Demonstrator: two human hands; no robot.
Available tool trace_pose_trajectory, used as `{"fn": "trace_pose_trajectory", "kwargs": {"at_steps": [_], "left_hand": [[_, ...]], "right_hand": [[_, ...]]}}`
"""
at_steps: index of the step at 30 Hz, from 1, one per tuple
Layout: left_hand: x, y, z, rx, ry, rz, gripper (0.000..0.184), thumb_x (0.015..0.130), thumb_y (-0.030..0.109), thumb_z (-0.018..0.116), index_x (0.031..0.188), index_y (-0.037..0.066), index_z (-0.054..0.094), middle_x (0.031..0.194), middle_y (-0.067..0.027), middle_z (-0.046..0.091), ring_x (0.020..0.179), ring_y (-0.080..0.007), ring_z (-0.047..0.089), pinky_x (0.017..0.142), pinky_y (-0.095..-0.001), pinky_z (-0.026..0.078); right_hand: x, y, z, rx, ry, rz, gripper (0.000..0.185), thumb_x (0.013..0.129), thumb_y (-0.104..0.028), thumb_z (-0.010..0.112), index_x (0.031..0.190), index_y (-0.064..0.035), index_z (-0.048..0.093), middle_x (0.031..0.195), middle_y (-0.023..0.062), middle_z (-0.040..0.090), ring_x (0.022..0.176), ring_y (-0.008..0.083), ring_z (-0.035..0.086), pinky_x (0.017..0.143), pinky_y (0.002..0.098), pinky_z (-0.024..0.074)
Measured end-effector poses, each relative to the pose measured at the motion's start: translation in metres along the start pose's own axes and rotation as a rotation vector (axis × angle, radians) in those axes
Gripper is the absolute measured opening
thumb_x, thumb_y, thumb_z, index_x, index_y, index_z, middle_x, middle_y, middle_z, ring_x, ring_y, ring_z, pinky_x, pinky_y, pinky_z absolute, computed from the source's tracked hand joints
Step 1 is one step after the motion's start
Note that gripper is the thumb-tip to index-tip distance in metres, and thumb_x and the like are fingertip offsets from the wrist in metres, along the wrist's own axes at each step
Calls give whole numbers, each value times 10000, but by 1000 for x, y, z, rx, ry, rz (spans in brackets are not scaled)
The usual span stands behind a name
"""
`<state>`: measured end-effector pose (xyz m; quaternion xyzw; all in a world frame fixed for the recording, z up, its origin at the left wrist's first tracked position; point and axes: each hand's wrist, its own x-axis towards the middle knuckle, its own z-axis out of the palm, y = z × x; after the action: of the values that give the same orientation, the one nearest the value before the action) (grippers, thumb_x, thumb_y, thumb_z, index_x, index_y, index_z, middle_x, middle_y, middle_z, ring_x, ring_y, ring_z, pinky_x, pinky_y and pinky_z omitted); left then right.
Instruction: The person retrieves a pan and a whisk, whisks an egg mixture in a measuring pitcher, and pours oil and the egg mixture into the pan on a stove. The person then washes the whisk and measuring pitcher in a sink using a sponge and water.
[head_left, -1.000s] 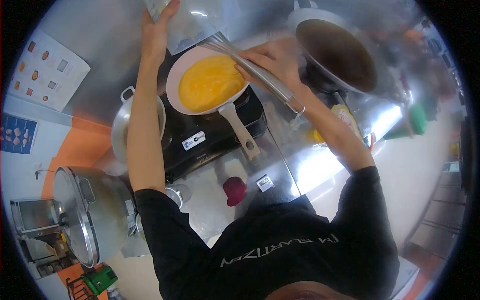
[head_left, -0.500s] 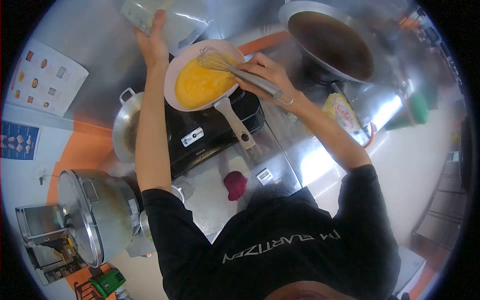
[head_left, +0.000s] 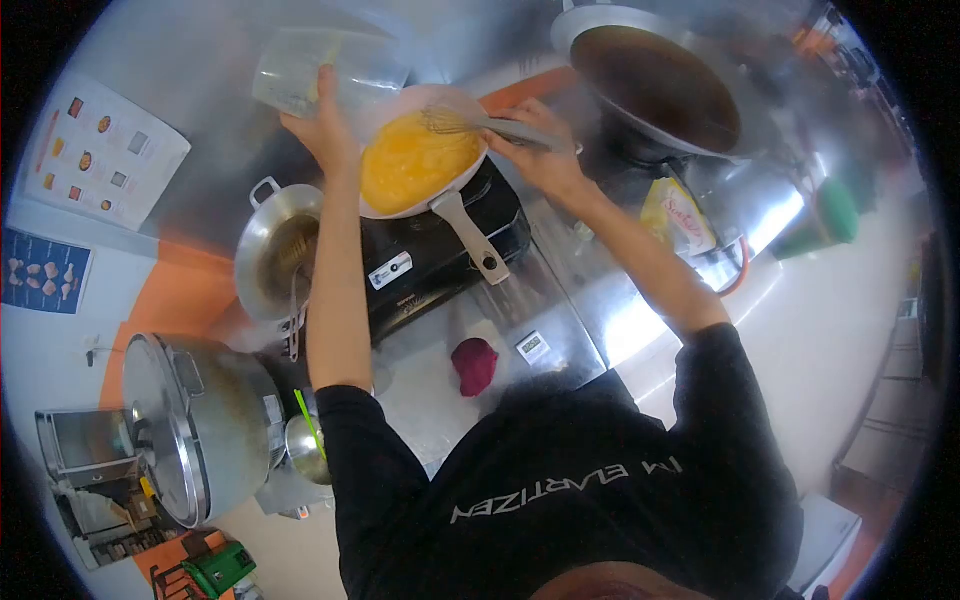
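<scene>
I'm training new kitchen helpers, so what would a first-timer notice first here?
Probably the bright yellow mixture in the pale pan at upper center, with the right hand working a whisk in it. Next come the wide vessel of dark liquid at upper right and the deep-red object on the counter below the pan.

1 whisk, 1 frying pan, 1 clear container, 1 timer, 2 posters

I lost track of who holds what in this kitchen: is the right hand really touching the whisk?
Touching. The head view shows the right hand gripping the whisk, with no gap between them.
</scene>
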<state>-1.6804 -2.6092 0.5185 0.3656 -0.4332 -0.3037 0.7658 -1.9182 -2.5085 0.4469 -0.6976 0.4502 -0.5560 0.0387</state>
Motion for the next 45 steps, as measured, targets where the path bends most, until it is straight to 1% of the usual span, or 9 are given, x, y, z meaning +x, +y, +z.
{"fn": "trace_pose_trajectory", "kwargs": {"at_steps": [10,18,22,28,32,36,39,41,45], "left_hand": [[-21,-43,-22,-368,316,-463,965,825,585,696,1430,-72,331,1421,-173,438,1240,-289,510,1013,-404,479],[-41,-33,-30,-670,-48,-403,942,813,759,510,1488,126,333,1501,-116,346,1349,-315,370,1097,-523,326],[-62,5,-16,-622,64,-358,951,769,702,588,1455,95,330,1441,-154,383,1307,-326,401,1082,-563,340],[-80,36,-39,-1044,-229,-489,850,803,796,394,1395,190,456,1408,-89,475,1303,-323,428,1014,-596,365],[-127,113,-56,-1208,-189,-449,764,876,695,442,1368,113,486,1346,-104,546,1229,-320,518,1029,-538,420],[-243,197,-98,-1216,-77,-353,753,925,635,456,1402,52,448,1413,-160,497,1274,-330,492,1078,-509,394],[-353,247,-144,-1470,118,-497,807,921,640,473,1458,44,391,1478,-206,419,1323,-374,443,1117,-544,343],[-423,276,-180,-1506,209,-503,833,911,662,472,1478,59,373,1498,-219,389,1338,-393,426,1123,-561,331],[-578,307,-256,-818,472,-468,860,890,727,445,1487,112,379,1499,-223,381,1335,-397,426,1100,-575,353]], "right_hand": [[16,-28,-9,425,273,425,224,824,-136,769,938,46,706,901,118,724,816,173,683,739,299,538],[39,-48,11,667,106,494,283,859,-164,744,1013,58,660,1005,142,701,840,200,690,778,278,569],[74,-84,26,217,-20,225,323,790,-236,796,987,3,705,914,127,734,809,178,701,738,316,544],[130,-152,-6,36,-526,-354,374,750,-287,806,995,-25,700,929,94,734,803,164,685,762,336,543],[153,-210,-41,313,-778,-495,350,734,-262,812,966,-26,697,999,85,686,920,188,650,856,310,502],[123,-304,-71,274,-1086,-422,602,773,-362,823,1288,-131,611,1242,137,600,1175,324,569,1048,517,416],[61,-331,-53,509,-1013,-929,251,685,-158,818,845,-43,662,1139,112,634,1064,271,598,910,376,475],[10,-371,-39,633,-1179,-1077,280,670,-174,842,803,-42,634,1208,101,594,1142,239,550,906,349,464],[-136,-454,-2,996,-1595,-1081,240,660,-117,786,762,-49,580,1285,111,541,1262,311,455,1064,408,367]]}}
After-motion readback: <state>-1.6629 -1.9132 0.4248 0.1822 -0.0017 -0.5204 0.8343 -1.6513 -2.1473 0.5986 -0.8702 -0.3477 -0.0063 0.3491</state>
